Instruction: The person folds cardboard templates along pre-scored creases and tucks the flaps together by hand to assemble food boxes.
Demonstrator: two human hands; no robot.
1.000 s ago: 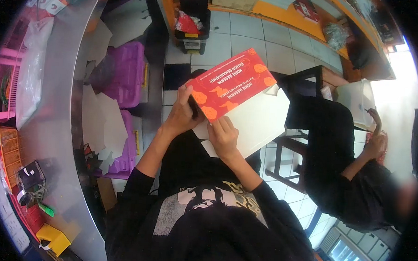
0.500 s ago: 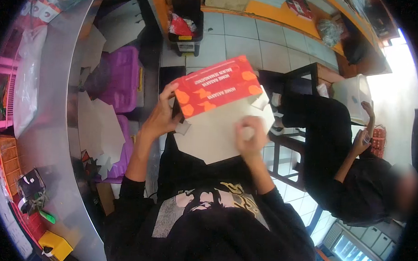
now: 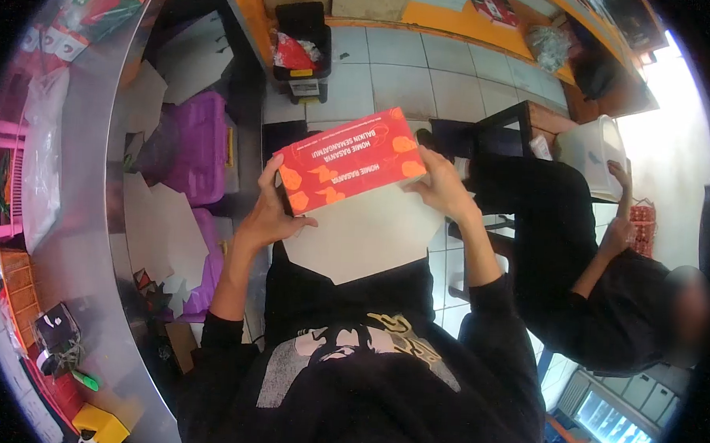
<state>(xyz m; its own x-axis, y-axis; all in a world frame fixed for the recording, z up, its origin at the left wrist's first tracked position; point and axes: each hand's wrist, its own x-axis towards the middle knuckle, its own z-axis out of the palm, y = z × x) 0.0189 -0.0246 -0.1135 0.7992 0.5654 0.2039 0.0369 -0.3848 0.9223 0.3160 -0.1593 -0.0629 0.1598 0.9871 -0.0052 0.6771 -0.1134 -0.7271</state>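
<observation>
One red-and-orange printed cardboard box [image 3: 350, 162], two purple plastic tubs [image 3: 203, 155] around nine o'clock, one black plastic bin [image 3: 324, 62] near eleven.

The carton [image 3: 350, 162] is coloured red and decorated with orange shapes and white letters, its flap [image 3: 362, 242] is seen in plain off-white, and the left tubs [image 3: 203, 155] are coloured purple.

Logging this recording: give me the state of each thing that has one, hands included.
Red box: partly folded, raised in both hands
Pale flap: open, extending toward the wearer
Left hand: closed on the box's left end
Right hand: closed on its right end
Black bin: open, red and white contents showing
Pale cardboard sheets: flat, unfolded
</observation>
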